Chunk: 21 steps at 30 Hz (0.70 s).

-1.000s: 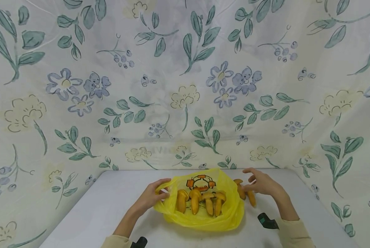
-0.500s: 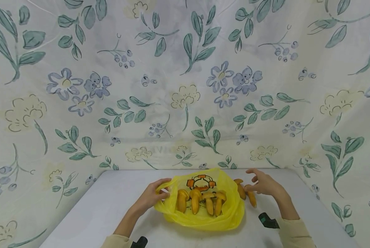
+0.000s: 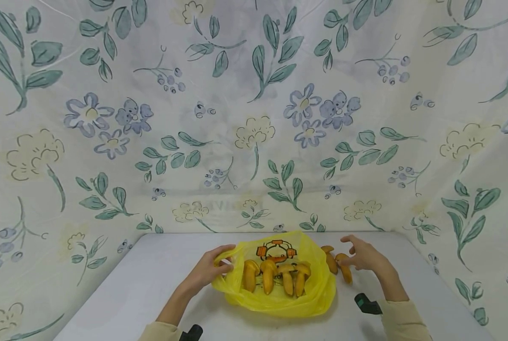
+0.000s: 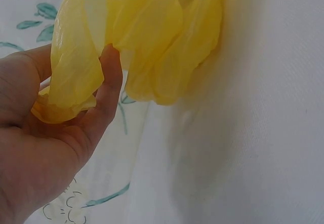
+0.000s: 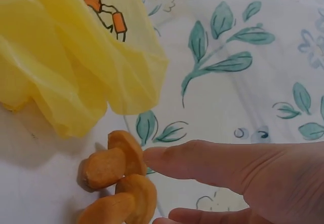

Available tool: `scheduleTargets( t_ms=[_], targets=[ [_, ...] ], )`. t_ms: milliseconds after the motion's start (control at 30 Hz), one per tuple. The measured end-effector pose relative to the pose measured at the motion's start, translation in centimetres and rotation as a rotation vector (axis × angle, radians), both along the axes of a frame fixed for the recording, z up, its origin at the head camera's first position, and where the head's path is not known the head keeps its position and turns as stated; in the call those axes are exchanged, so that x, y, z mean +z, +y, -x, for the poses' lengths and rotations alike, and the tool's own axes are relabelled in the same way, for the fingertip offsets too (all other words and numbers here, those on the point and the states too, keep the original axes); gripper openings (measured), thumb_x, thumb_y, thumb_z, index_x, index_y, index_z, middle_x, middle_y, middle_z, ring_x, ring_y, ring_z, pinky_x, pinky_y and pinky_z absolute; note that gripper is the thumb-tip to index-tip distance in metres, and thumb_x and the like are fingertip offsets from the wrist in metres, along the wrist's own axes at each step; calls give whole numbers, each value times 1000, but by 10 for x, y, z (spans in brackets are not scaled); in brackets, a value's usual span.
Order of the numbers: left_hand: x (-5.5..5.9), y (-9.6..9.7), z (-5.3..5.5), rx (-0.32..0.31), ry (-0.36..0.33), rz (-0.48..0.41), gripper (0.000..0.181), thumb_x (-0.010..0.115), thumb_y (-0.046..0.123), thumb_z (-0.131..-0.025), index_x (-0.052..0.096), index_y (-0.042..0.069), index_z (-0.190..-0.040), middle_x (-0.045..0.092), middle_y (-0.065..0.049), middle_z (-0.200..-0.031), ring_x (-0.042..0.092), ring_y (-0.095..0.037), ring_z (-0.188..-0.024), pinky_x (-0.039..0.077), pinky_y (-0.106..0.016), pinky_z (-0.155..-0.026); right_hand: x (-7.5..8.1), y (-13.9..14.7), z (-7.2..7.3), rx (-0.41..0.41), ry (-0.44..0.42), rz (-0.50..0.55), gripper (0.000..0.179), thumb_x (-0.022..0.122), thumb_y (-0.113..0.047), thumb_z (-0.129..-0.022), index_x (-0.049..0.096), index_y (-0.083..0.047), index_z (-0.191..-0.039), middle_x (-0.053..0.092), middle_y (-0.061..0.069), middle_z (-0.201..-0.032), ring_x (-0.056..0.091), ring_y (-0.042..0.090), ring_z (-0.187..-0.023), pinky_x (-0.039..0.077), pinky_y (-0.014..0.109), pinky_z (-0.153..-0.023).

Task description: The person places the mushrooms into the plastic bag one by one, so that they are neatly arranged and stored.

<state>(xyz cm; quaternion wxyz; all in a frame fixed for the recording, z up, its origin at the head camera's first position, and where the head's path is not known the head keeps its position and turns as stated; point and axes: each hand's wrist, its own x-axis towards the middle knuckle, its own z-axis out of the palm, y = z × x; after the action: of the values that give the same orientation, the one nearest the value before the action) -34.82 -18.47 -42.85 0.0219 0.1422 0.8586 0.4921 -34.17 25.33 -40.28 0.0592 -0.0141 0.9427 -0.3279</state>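
My left hand (image 3: 211,271) grips the left edge of a yellow plastic bag (image 3: 279,308). In the left wrist view its fingers are curled round a fold of the bag (image 4: 76,67). The bag mouth is spread, and several brown mushrooms (image 3: 268,279) lie in a row inside, below a printed orange-and-black figure. Right of the bag, two more mushrooms lie on the table: one (image 3: 331,263) close to the bag, another (image 3: 346,273) beside it. My right hand (image 3: 364,255) hovers at the outer one with fingers extended; in the right wrist view a straight fingertip (image 5: 156,158) reaches the mushroom caps (image 5: 132,155).
The white table (image 3: 151,265) ends at a floral cloth backdrop (image 3: 254,142). A black wrist device (image 3: 367,304) sits by the right forearm, and another (image 3: 191,333) by the left.
My right hand has shifted slightly to the right and lower, uncovering more of the outer mushroom's cap. The left hand, bag and mushrooms have stayed put.
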Motion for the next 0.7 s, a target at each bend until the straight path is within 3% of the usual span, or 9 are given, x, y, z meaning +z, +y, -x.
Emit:
scheduleTargets(
  t_ms=[500, 700],
  targets=[
    [0, 1, 0, 20, 2, 12, 55, 68, 11, -87, 53, 13, -140, 62, -12, -116, 64, -18, -89, 57, -29, -75, -10, -2, 2, -21, -25, 6, 66, 76, -14, -83, 43, -2, -139, 63, 16, -102, 61, 22, -78, 59, 38, -74],
    [0, 2, 1, 19, -1, 9, 55, 67, 11, -88, 53, 13, -140, 62, -12, -116, 64, -18, -90, 57, -29, -75, -14, -2, 4, -32, -27, -3, 63, 75, -12, -83, 45, -2, -137, 64, 16, -103, 61, 21, -79, 59, 37, -73]
  ],
)
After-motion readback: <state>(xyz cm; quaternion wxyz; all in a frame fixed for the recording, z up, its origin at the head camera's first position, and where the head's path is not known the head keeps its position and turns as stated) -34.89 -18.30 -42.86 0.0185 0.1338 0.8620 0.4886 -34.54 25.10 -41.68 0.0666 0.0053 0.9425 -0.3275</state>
